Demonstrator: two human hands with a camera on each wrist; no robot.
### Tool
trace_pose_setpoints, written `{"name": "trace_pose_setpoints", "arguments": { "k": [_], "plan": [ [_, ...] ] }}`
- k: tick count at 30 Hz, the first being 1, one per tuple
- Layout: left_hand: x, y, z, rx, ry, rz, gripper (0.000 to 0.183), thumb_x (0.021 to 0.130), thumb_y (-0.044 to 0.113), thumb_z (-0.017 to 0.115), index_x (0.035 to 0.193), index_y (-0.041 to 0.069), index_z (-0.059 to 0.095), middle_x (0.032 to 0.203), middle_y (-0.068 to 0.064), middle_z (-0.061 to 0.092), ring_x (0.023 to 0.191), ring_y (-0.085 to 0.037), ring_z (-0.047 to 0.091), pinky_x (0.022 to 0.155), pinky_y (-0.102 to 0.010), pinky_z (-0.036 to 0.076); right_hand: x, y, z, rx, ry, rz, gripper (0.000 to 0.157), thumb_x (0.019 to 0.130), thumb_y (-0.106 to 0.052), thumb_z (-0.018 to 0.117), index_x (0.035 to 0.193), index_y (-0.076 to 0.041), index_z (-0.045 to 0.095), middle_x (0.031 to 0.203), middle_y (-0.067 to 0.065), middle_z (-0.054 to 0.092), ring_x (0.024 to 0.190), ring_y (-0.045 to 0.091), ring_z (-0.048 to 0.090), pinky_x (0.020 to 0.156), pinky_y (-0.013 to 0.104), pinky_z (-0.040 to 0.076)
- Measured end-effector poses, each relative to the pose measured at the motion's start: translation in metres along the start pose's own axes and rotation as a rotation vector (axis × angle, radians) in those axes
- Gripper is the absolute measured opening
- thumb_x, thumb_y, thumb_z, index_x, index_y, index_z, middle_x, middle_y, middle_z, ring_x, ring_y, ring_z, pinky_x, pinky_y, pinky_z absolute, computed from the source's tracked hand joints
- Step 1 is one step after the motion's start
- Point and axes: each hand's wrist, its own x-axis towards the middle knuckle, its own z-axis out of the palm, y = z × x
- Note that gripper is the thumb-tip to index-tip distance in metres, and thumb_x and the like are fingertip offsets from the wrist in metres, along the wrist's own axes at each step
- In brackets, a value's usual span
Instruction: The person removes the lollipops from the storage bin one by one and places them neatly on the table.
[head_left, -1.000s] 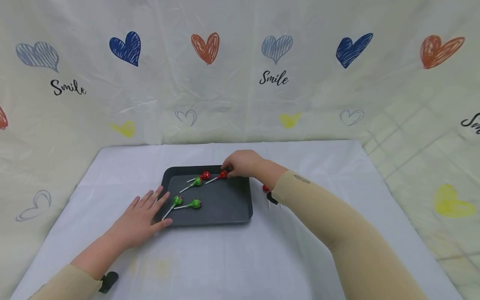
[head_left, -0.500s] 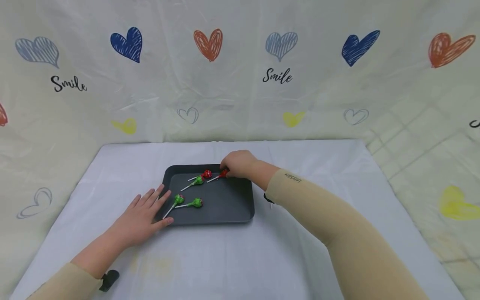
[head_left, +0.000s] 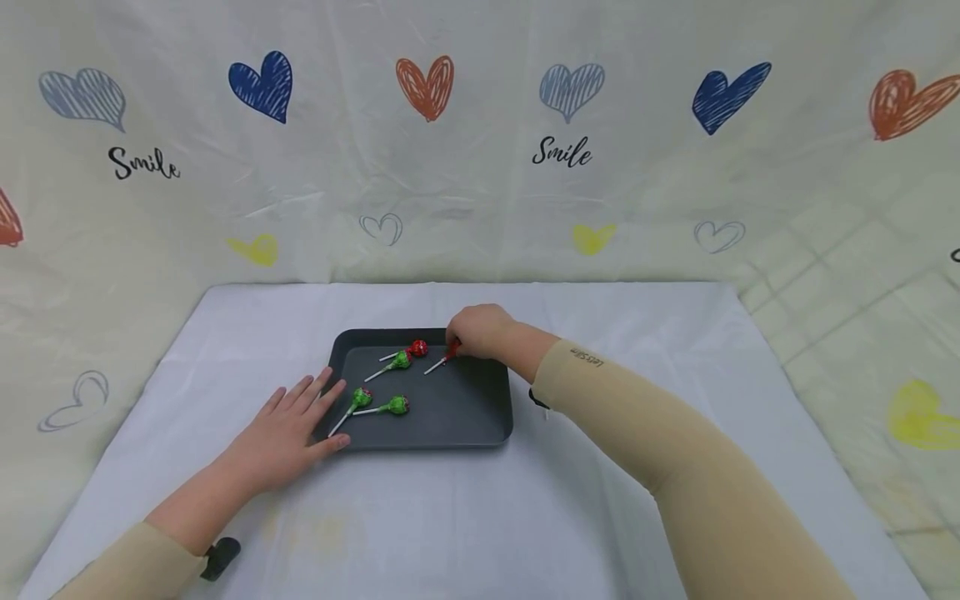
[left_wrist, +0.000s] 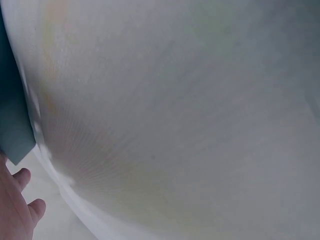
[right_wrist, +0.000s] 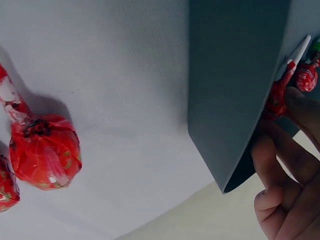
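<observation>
A dark grey baking tray (head_left: 457, 421) lies on the white cloth. At its back right corner my right hand (head_left: 480, 329) pinches a red-wrapped lollipop (right_wrist: 276, 100) by the head; the white stick points toward the front left. Another red lollipop (head_left: 418, 348) lies to the left, touching or very near a green lollipop (head_left: 402, 360). Two more green lollipops (head_left: 397, 405) lie near the tray's front left. My left hand (head_left: 281, 437) rests with spread fingers on the tray's left edge. The left wrist view catches only some fingers (left_wrist: 15, 210) beside the tray wall.
Two red lollipops (right_wrist: 45, 150) lie on the cloth right of the tray, mostly hidden by the right forearm in the head view. White cloth (head_left: 420, 533) covers the table. Behind it hangs a backdrop (head_left: 480, 183) printed with hearts.
My right hand now covers more of the red lollipop's head. Its stick has swung steeper and shifted slightly right within the tray. The left hand stays put; the head view has shifted a little.
</observation>
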Motion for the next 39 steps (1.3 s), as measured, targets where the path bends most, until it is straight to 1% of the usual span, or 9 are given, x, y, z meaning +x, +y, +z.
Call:
{"name": "trace_pose_setpoints", "arguments": {
  "k": [4,12,17,21,24,29,35,39],
  "plan": [
    [0.000,-0.001,0.002,-0.007,0.012,0.001,0.087,0.092,0.066,0.053,0.158,0.015,0.026,0.165,-0.012,0.014,0.148,-0.042,0.018,0.115,-0.065,0.013,-0.003,0.003,0.001,0.019,-0.014,-0.028,0.016,0.096,-0.024,0.068,0.110,-0.023,0.076,0.104,-0.006,0.070,0.090,0.011,0.060,0.083,0.029,0.053],
    [0.000,-0.002,0.002,0.009,-0.006,-0.002,0.090,0.093,0.071,0.046,0.159,0.015,0.023,0.165,-0.012,0.013,0.148,-0.042,0.016,0.115,-0.065,0.012,-0.015,0.005,0.005,0.076,-0.043,-0.165,0.018,0.096,-0.021,0.069,0.112,-0.023,0.076,0.103,-0.007,0.072,0.091,0.009,0.062,0.087,0.029,0.052],
    [-0.001,-0.001,0.000,0.006,-0.005,0.002,0.089,0.094,0.069,0.047,0.159,0.015,0.023,0.165,-0.012,0.013,0.148,-0.041,0.016,0.115,-0.065,0.012,-0.023,0.004,0.008,0.104,-0.067,-0.239,0.021,0.096,-0.020,0.068,0.115,-0.023,0.076,0.109,-0.008,0.072,0.098,0.009,0.062,0.092,0.027,0.051],
    [-0.002,0.000,-0.001,0.005,-0.004,0.004,0.088,0.094,0.069,0.047,0.159,0.015,0.023,0.165,-0.012,0.013,0.148,-0.042,0.016,0.115,-0.065,0.012,-0.027,0.005,0.008,0.117,-0.073,-0.273,0.023,0.096,-0.019,0.068,0.117,-0.024,0.076,0.114,-0.010,0.071,0.106,0.008,0.062,0.096,0.027,0.049],
    [-0.002,0.000,0.000,0.005,-0.003,0.005,0.088,0.094,0.068,0.047,0.159,0.015,0.023,0.165,-0.012,0.013,0.148,-0.042,0.016,0.115,-0.065,0.012,-0.029,0.006,0.007,0.135,-0.076,-0.274,0.026,0.096,-0.018,0.068,0.120,-0.025,0.074,0.116,-0.010,0.070,0.109,0.008,0.061,0.098,0.027,0.048],
    [-0.002,-0.001,0.001,0.000,-0.010,0.003,0.088,0.094,0.068,0.047,0.159,0.015,0.022,0.166,-0.012,0.012,0.148,-0.042,0.016,0.115,-0.065,0.011,-0.029,0.007,0.005,0.151,-0.077,-0.251,0.029,0.096,-0.018,0.068,0.123,-0.026,0.072,0.119,-0.010,0.069,0.108,0.008,0.060,0.099,0.028,0.048],
    [-0.002,-0.001,0.001,-0.005,-0.013,0.004,0.088,0.094,0.069,0.046,0.160,0.015,0.021,0.166,-0.011,0.012,0.148,-0.041,0.015,0.116,-0.064,0.011,-0.027,0.003,0.006,0.143,-0.072,-0.218,0.030,0.093,-0.025,0.072,0.122,-0.024,0.073,0.115,-0.010,0.071,0.106,0.007,0.061,0.097,0.028,0.049],
    [-0.002,-0.001,0.001,0.000,-0.009,0.007,0.089,0.094,0.070,0.045,0.160,0.015,0.021,0.166,-0.011,0.011,0.149,-0.041,0.015,0.116,-0.064,0.011,-0.024,0.000,0.006,0.118,-0.078,-0.192,0.030,0.092,-0.029,0.073,0.121,-0.023,0.073,0.113,-0.008,0.071,0.102,0.007,0.062,0.095,0.028,0.050]
  ]
}}
